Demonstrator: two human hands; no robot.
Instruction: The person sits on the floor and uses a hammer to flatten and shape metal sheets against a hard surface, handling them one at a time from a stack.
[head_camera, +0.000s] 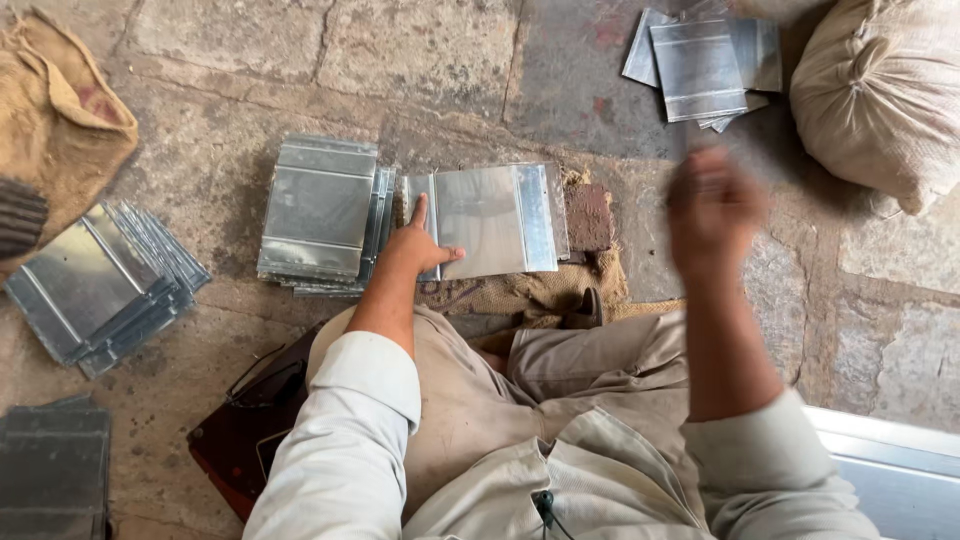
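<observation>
My left hand (418, 245) rests flat on the left edge of a shiny metal sheet (495, 220) that lies on a piece of burlap (520, 290) on the stone floor. Its fingers are spread and press the sheet down. My right hand (712, 205) is raised in the air to the right of the sheet; it is blurred by motion, and I cannot tell whether it holds anything. A stack of similar folded metal sheets (320, 210) lies just left of my left hand.
More metal sheets lie fanned at the left (100, 285), stacked dark at the bottom left (55, 465) and at the top right (700, 65). A filled sack (880, 95) sits top right, a burlap bag (55, 120) top left, and a brick (590, 215) beside the sheet.
</observation>
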